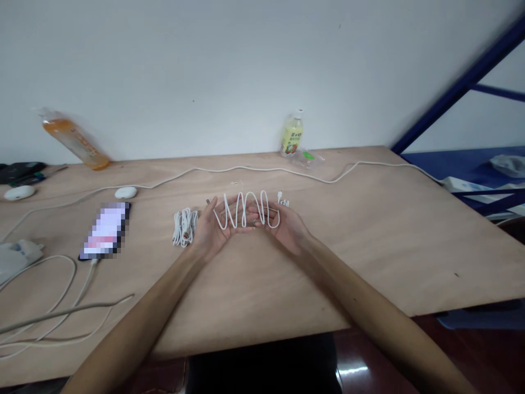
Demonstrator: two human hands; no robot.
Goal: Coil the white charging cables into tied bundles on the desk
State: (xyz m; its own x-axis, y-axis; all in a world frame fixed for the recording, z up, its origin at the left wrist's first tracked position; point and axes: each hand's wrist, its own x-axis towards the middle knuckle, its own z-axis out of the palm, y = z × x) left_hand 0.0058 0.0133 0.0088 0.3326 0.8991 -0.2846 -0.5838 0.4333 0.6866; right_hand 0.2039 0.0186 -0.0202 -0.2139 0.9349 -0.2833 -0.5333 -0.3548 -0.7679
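A white USB cable [245,210] lies in wavy loops across both palms, over the middle of the table. My left hand [215,224] supports its left end, palm up with fingers stretched to the right; a metal plug [208,201] shows by the thumb. Under the right end of the loops, my right hand [285,224] is also palm up, its fingers reaching towards the left ones. Another white connector [280,195] stands up just beyond the right fingers. Left of my left hand, a bundle of white cables [185,225] rests on the table.
On the wooden table [369,246], a phone [105,230] is plugged into a cable at left, near a white earbud case [125,192]. An orange drink bottle [76,142] and a yellow-labelled bottle [292,134] stand by the wall. A long white cord [262,169] crosses the back.
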